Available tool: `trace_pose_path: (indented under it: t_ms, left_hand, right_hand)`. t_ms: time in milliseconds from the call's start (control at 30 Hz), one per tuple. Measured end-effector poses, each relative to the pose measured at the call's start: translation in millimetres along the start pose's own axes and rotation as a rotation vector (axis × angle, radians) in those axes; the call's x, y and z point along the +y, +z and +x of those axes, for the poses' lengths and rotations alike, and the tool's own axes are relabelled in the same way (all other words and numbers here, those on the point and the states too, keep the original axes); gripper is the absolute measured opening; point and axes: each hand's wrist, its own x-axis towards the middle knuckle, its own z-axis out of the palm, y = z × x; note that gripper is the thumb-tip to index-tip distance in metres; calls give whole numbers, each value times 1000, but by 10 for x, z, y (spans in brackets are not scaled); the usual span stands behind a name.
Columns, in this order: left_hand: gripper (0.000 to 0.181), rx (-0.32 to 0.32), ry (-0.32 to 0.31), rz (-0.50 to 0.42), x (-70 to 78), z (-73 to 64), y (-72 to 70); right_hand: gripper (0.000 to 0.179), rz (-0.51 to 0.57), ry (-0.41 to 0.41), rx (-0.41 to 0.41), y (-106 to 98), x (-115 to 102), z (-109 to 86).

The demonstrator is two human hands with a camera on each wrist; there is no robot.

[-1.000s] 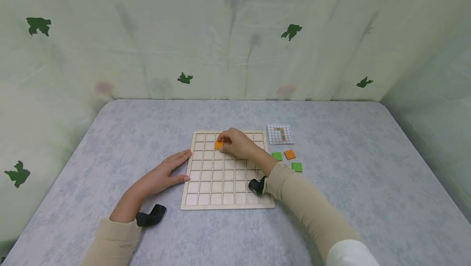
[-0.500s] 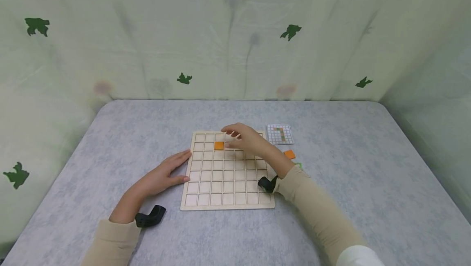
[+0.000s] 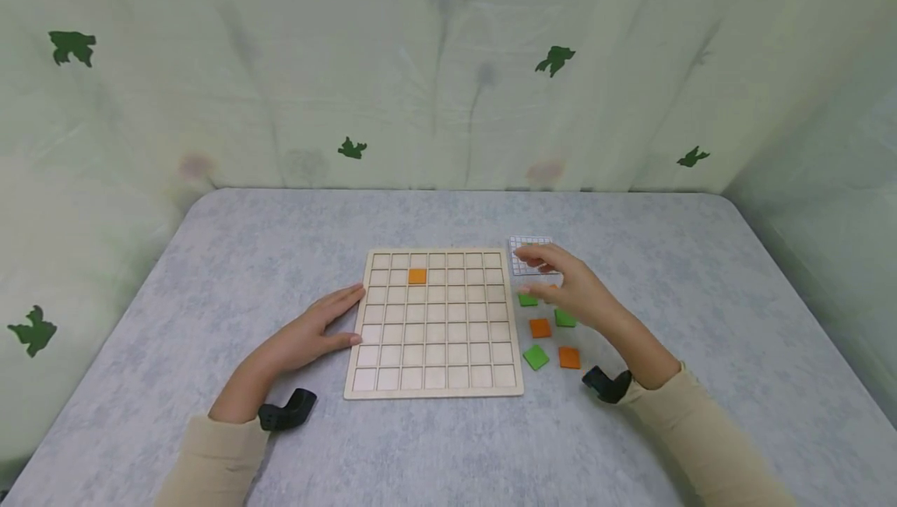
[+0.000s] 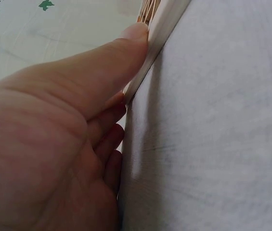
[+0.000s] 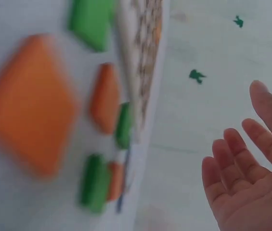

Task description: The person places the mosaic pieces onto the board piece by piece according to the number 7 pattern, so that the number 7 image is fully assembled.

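A wooden grid board (image 3: pixel 434 355) lies flat on the table, with one orange tile (image 3: pixel 416 276) in a cell of its second row from the back. My left hand (image 3: pixel 301 343) touches the board's left edge; the left wrist view shows the thumb (image 4: pixel 111 62) against the rim. Over the loose tiles right of the board hovers my right hand (image 3: pixel 578 293), fingers spread and holding nothing. Beneath and near it lie green tiles (image 3: pixel 536 357) and orange tiles (image 3: pixel 569 357); one orange tile is mostly hidden by the hand. In the right wrist view, the nearest orange tile (image 5: pixel 32 106) is blurred.
A small printed grid card (image 3: pixel 522 265) lies at the board's back right corner, partly covered by my right hand. Each wrist wears a black camera mount (image 3: pixel 287 410). A pale curtain (image 3: pixel 420 63) with green bird shapes hangs behind the table (image 3: pixel 420 452).
My right hand has let go of the orange tile on the board, lifted off and moved right, over the loose tiles. My left hand has stayed at the board's edge.
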Motion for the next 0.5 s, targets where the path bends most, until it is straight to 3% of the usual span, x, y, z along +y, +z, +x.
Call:
trace_pose_path:
  t_ms: [200, 500]
  left_hand:
    - [74, -1, -1, 1, 13, 7, -5]
    - [75, -4, -5, -2, 23, -4, -4]
  right_hand:
    - [51, -16, 103, -18, -43, 264, -335]
    - [46, -85, 227, -54, -18, 517, -588]
